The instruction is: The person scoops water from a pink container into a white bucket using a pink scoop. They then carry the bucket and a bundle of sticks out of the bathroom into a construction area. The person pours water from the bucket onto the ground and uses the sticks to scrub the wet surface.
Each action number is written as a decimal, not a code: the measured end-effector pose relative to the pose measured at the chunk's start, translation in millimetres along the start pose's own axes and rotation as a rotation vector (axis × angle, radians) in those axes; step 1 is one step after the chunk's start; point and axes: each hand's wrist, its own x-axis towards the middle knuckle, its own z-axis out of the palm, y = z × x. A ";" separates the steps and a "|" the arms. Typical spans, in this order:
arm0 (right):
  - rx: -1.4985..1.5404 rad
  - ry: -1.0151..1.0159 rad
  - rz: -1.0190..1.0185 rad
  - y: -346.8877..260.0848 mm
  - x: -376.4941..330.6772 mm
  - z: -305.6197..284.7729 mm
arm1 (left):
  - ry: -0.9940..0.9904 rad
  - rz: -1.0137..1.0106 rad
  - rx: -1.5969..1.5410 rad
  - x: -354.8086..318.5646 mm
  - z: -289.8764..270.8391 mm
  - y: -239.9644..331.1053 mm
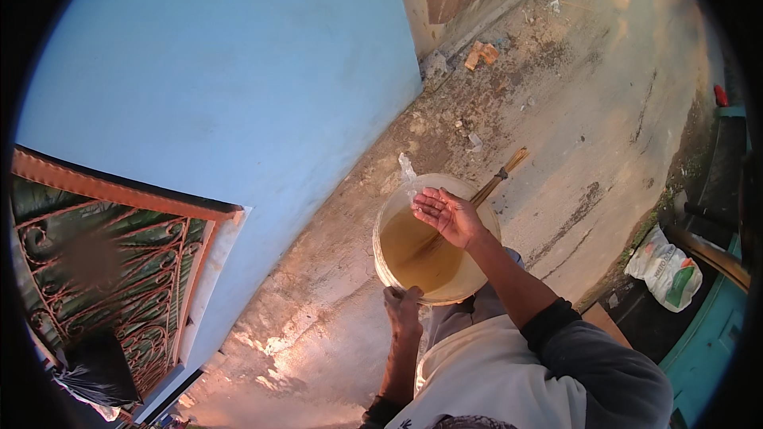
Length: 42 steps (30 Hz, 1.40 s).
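A round whitish bucket (pixel 384 263) holds murky yellow-brown liquid (pixel 409 248), close in front of my body. My left hand (pixel 404 307) grips its near left rim, thumb over the edge. Above the liquid, my right hand (pixel 447 216) is palm up with its fingers stretched out and nothing in it. A bundle of thin sticks (pixel 509 165), tied with a dark band, leans in the bucket; its top sticks out past the far right rim and its lower end is under the liquid. By the far left rim a clear, shiny streak (pixel 407 167) shows, perhaps splashing liquid.
A light blue wall (pixel 238 63) rises at the left, with a rusty-framed window with scrolled metal bars (pixel 119 270). Stained concrete ground (pixel 556 143) runs alongside, with broken brick pieces (pixel 481 55) farther off. A white sack (pixel 666 270) lies at the right by teal boards (pixel 703 342).
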 end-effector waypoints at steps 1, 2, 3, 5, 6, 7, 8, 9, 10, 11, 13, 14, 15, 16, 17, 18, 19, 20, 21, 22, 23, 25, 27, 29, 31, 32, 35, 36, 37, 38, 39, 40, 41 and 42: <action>-0.024 0.057 -0.032 -0.3 1.8 -9.4 | -0.010 0.001 -0.008 0.3 2.7 1.1; -0.074 0.181 -0.033 4.0 12.7 -24.6 | -0.016 0.016 0.008 1.2 5.0 0.9; -0.120 0.306 -0.027 12.9 30.1 -48.6 | -0.016 0.028 0.026 1.1 5.8 -1.4; -0.178 0.510 0.004 29.0 60.4 -84.8 | -0.006 0.047 0.066 -1.3 8.9 -0.7; -0.195 0.584 0.020 34.9 74.0 -96.7 | -0.005 0.060 0.084 -5.9 14.6 4.5; -0.217 0.662 0.035 38.0 76.2 -97.1 | -0.007 0.070 0.099 -11.4 18.8 7.5; -0.178 0.751 0.023 37.1 78.8 -97.5 | -0.012 0.079 0.135 -15.2 23.5 10.8; -0.138 0.841 0.011 31.8 83.2 -97.5 | -0.019 0.089 0.171 -18.3 28.9 14.7; -0.026 0.743 -0.005 23.1 81.0 -97.8 | -0.021 0.098 0.213 -19.7 34.5 17.9; 0.083 0.645 -0.012 13.2 77.6 -95.5 | -0.008 0.092 0.238 -20.5 39.1 18.3; 0.413 0.062 -0.057 -27.2 56.1 -98.9 | 0.016 0.089 0.278 -17.1 53.7 18.9; 0.419 -0.092 -0.065 -54.0 44.2 -90.1 | 0.022 0.109 0.252 -12.3 64.5 17.4; 0.428 -0.238 -0.069 -80.3 25.1 -80.3 | 0.030 0.121 0.227 -10.7 73.2 11.5; 0.446 -0.381 -0.097 -103.6 11.6 -78.2 | 0.018 0.133 0.220 -13.0 87.5 12.5; 0.324 -0.185 -0.048 -115.3 9.8 -78.3 | 0.024 0.116 0.224 -16.7 102.1 13.3; 0.201 0.011 0.003 -121.5 10.9 -75.2 | 0.030 0.101 0.227 -20.6 117.1 14.1; 0.081 0.202 0.048 -131.9 13.6 -73.8 | 0.031 0.091 0.234 -24.3 136.5 18.6; -0.003 0.334 0.036 -138.4 24.6 -83.9 | 0.015 0.096 0.251 -26.8 155.8 24.2; -0.078 0.474 0.032 -137.4 39.9 -105.7 | 0.000 0.094 0.276 -32.4 173.1 28.4; -0.147 0.619 0.042 -137.3 45.2 -125.0 | -0.005 0.083 0.306 -40.3 186.2 29.7; -0.135 0.718 0.025 -151.7 45.9 -130.3 | -0.015 0.091 0.355 -45.2 201.0 31.2; -0.100 0.916 -0.014 -189.3 50.3 -142.4 | -0.044 0.110 0.458 -54.5 233.3 35.3; 0.212 0.512 -0.040 -244.2 32.2 -149.3 | -0.065 0.091 0.439 -68.0 273.2 45.0; 0.332 0.050 -0.088 -307.8 -21.5 -102.5 | -0.072 0.070 0.385 -73.1 303.9 50.4; 0.325 -0.111 -0.241 -377.1 -99.2 -37.6 | -0.105 0.046 0.317 -78.5 338.1 47.1; 0.336 -0.190 -0.341 -400.5 -122.4 -27.3 | -0.145 0.025 0.269 -79.4 358.3 47.9; 0.233 0.185 -0.295 -425.1 -95.2 -104.3 | -0.205 0.051 0.342 -87.6 409.9 45.7; 0.171 0.379 -0.261 -431.1 -82.1 -125.2 | -0.227 0.050 0.359 -91.8 422.8 45.3; 0.112 0.570 -0.217 -433.8 -67.9 -141.7 | -0.242 0.049 0.379 -95.2 432.7 46.5; 0.050 0.763 -0.169 -439.5 -62.4 -149.4 | -0.258 0.047 0.396 -98.0 442.6 47.2; 0.035 0.820 -0.198 -448.8 -56.8 -157.1 | -0.288 0.054 0.405 -100.7 453.2 50.0; 0.019 0.884 -0.220 -458.2 -52.5 -161.4 | -0.315 0.053 0.414 -103.1 462.6 53.0; 0.019 0.839 -0.234 -463.8 -47.5 -172.9 | -0.338 0.052 0.413 -105.5 468.6 54.6; 0.030 0.801 -0.254 -470.6 -45.3 -186.4 | -0.355 0.049 0.424 -106.1 475.5 53.7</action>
